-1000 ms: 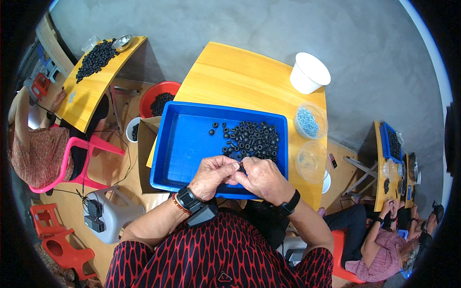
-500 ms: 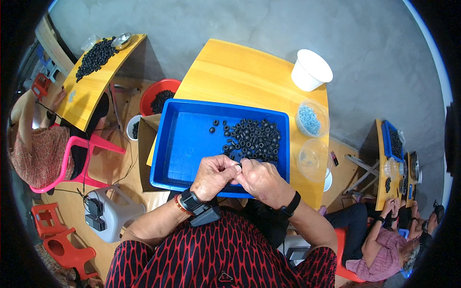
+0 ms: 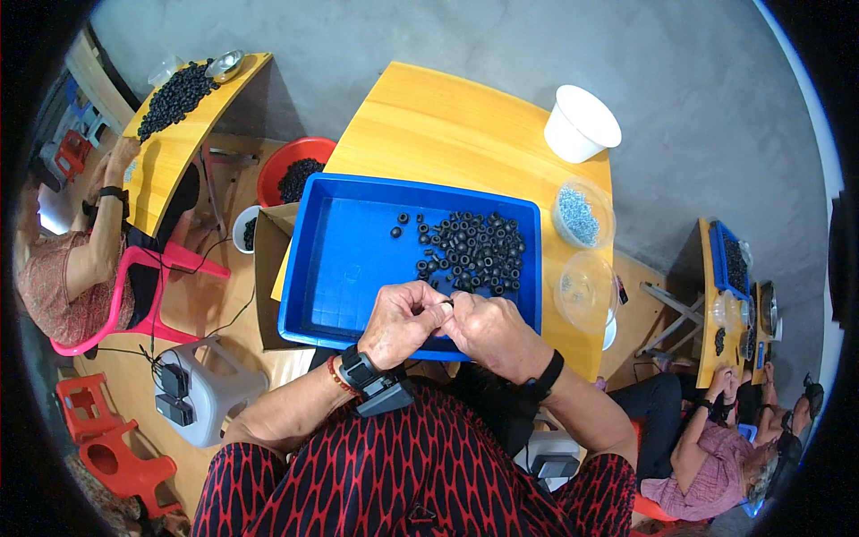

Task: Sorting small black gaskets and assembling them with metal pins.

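Compared with the earlier frame, a co-worker's arm (image 3: 109, 225) at left reaches further forward. The left hand (image 3: 399, 326) and right hand (image 3: 494, 335) seem to pinch one small piece (image 3: 447, 302), mostly hidden. Better keep it over the blue tray (image 3: 344, 268), where black pieces (image 3: 479, 246) lie.

Held piece (image 3: 450, 302): small, dark, mostly hidden between fingertips of left hand (image 3: 400, 326) and right hand (image 3: 497, 335).
Black pieces (image 3: 479, 249): rounded, many holed; loose pile, right half of blue tray (image 3: 344, 242), few strays left.
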`<state>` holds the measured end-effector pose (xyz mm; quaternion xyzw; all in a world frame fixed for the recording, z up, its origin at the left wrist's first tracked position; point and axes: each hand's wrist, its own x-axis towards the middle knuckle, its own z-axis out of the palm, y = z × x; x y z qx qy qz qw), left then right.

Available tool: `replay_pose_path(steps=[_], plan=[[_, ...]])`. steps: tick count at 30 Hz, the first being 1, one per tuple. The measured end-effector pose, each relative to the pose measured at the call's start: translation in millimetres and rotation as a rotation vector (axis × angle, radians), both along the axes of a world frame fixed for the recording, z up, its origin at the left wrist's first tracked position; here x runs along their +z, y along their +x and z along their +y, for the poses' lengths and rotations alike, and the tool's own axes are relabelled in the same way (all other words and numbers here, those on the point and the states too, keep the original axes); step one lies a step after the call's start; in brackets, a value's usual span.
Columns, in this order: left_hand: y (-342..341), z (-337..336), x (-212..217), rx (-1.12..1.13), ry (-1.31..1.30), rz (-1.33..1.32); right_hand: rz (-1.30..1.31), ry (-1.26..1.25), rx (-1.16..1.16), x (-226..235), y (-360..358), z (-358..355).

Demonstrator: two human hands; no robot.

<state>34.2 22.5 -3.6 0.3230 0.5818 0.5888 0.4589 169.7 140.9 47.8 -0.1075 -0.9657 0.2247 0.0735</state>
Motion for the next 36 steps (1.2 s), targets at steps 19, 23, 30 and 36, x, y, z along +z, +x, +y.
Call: replay_pose_path(steps=[19, 23, 30, 36], plan=[[-0.1, 1.7, 8.5, -0.027, -0.065, -0.127, -0.004, -0.039, 0.037, -15.8, 1.3, 3.9], [1.8, 2.6, 3.8, 0.033, -0.041, -0.131, 0.116, -0.376, -0.014, -10.2, 3.3, 13.6], [-0.6, -17.5, 23.4, 0.32, 0.268, -0.213, 0.147, -0.155, -0.209, -14.0, 8.4, 46.8], [-77.8, -73.1, 31.5, 0.839, 0.453, 0.182, -0.157, 0.003, -0.153, -0.2, -3.3, 37.8]])
